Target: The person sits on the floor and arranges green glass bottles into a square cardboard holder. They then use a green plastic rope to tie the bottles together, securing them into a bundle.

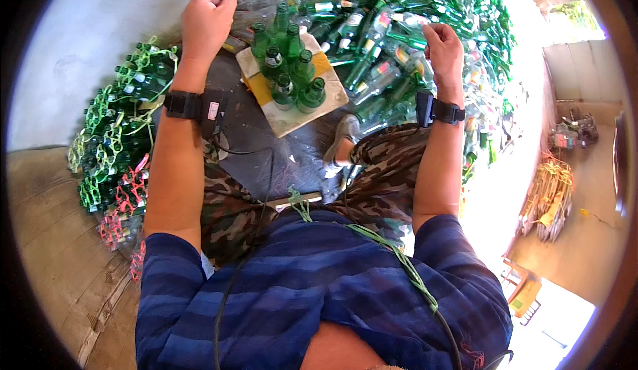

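Note:
My left hand [209,16] is raised at the upper left beside the pale wall, its fingers curled in; no object shows in it. On the right, my right hand [443,46] hovers over heaped bottles, thumb and fingertips drawn together, with nothing visible between them. Between the hands, lower down, several green glass bottles [303,69] stand upright in a tight cluster. They rest on a pale square block [286,123] with yellow bands, touched by neither hand. Both wrists wear black straps.
A large heap of loose green and clear bottles [369,31] spreads ahead and right. Bottles bundled in green and pink netting or twine [107,145] are stacked along the left wall. A black cable [271,165] crosses my lap. Tied flattened cardboard [546,195] lies far right.

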The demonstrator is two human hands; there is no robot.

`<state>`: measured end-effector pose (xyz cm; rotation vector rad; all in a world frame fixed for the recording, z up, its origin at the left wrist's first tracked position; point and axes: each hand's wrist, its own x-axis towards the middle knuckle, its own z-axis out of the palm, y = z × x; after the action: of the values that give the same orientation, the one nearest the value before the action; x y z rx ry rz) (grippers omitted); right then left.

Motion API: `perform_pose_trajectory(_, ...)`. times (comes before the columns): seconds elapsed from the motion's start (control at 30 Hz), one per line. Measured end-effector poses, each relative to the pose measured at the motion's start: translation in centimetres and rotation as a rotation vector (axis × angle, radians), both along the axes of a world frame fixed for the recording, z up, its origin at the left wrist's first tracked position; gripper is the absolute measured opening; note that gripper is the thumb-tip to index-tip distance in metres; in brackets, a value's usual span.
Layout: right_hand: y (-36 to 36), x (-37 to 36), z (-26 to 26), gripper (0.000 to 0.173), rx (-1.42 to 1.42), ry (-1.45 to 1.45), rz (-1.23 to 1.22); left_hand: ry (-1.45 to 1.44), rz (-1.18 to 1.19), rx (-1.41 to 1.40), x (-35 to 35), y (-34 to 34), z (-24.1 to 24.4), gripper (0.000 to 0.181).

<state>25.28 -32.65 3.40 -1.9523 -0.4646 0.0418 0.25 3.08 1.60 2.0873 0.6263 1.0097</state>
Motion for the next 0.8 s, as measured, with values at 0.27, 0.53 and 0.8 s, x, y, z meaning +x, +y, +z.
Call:
perform_pose_trajectory(0.27, -0.6, -0.1, -1.4, 0.023, -0.073, -0.001, -0.038, -0.125, -0.036, -0.185, 1.5, 0.8, 0.3, 0.024)
perform_pose_trajectory(0.53, 0.4, -0.2, -2.5, 0.024, -0.106, 0.015, -0.030, -0.071, -0.072, -0.202, 1.5, 0.5, 0.3, 0.022)
perform_pose_trajectory(0.8, 3.2, 0.4, -7.4, 0.020, 0.012, 0.235, 0.055, -0.005, -0.070, -0.185, 1.1, 0.5, 0.4, 0.019)
